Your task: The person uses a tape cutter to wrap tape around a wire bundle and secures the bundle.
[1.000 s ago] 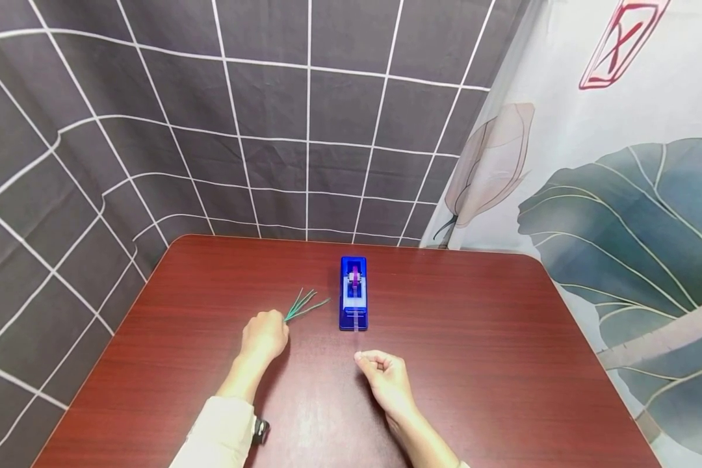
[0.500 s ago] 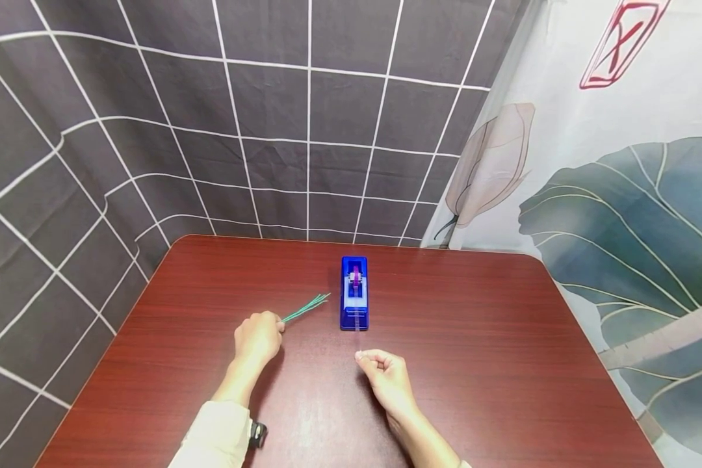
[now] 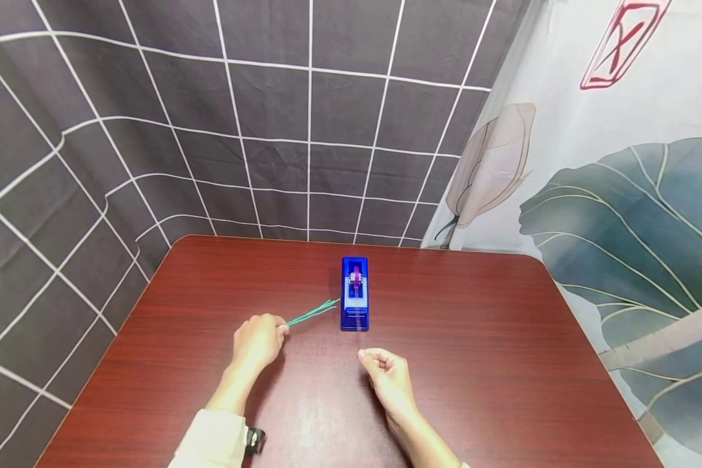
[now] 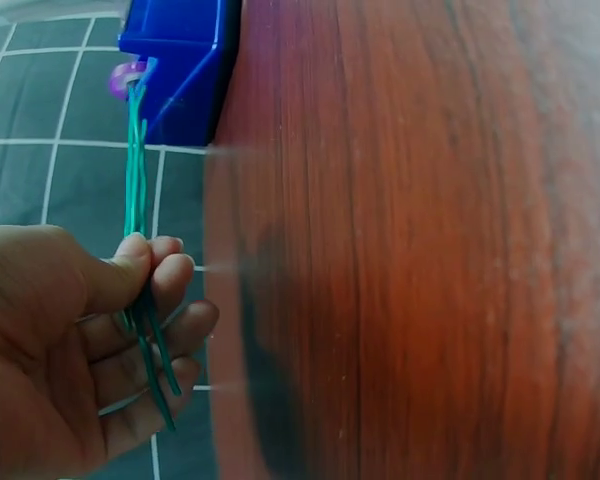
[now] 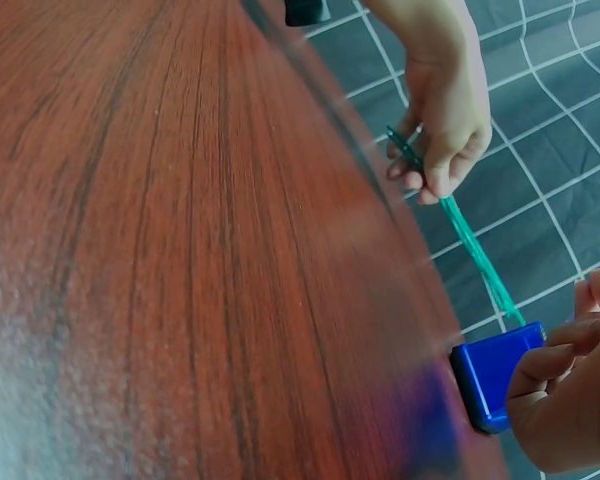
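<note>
A bundle of several thin green wires (image 3: 312,313) is pinched between thumb and fingers of my left hand (image 3: 259,344). Their far ends reach the left side of a blue tape dispenser (image 3: 355,302), and whether they touch it I cannot tell. In the left wrist view the short ends of the wires (image 4: 155,365) stick out below the grip. A purple core (image 3: 355,277) sits in the dispenser. From its front a clear strip of tape (image 3: 359,323) runs toward my right hand (image 3: 390,383), whose thumb and forefinger pinch its end.
Everything stands on a reddish-brown wooden table (image 3: 474,338). A dark grid-patterned curtain (image 3: 269,104) hangs behind and to the left. On the right hangs a pale leaf-print curtain (image 3: 620,227). A black band (image 3: 255,441) is at the left wrist.
The left hand first drew back slightly to the left, then tilted the wires rightward. Their spread tips have come together and now reach the dispenser. The right hand has hardly moved.
</note>
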{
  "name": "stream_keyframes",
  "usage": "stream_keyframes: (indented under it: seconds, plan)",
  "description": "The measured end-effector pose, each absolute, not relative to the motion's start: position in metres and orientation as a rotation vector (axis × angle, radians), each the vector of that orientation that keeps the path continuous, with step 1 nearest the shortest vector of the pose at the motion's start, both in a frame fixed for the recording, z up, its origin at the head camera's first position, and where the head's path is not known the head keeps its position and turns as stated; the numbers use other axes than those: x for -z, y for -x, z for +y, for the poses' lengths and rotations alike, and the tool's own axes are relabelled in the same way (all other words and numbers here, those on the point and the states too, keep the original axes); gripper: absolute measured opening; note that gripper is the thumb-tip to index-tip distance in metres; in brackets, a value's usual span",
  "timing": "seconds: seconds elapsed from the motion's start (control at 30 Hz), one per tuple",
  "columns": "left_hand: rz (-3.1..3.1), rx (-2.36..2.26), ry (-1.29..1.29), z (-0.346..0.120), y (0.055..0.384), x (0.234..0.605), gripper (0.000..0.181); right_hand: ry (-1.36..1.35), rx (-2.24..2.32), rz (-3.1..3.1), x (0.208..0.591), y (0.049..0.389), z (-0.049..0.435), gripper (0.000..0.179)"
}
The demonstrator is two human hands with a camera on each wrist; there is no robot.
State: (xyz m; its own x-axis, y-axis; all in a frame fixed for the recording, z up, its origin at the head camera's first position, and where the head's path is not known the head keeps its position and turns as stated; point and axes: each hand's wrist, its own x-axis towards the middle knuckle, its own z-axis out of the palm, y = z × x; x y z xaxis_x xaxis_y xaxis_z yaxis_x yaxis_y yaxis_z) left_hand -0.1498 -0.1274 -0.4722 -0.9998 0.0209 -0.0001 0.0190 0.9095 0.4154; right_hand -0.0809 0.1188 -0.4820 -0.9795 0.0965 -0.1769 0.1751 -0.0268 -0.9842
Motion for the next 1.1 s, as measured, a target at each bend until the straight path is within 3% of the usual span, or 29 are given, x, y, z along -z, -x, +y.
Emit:
stream_keyframes:
  seconds: [0.47,0.87,1.03,1.1]
  plan:
    - [3.133,-0.746,-0.117,-0.140,0.134,0.471,0.010,-0.312,2.315,2.108,0.475,0.080,0.115,0.023]
    - [3.146,-0.758,-0.380,-0.139,0.124,0.472,0.015,-0.279,2.387,2.042,0.466,0.081,0.114,0.020]
    - [3.149,-0.750,-0.426,-0.138,0.121,0.475,0.015,-0.274,2.431,1.950,0.466,0.082,0.115,0.007]
    - [3.147,-0.754,-0.430,-0.138,0.121,0.475,0.013,-0.289,2.430,1.898,0.468,0.082,0.116,0.010]
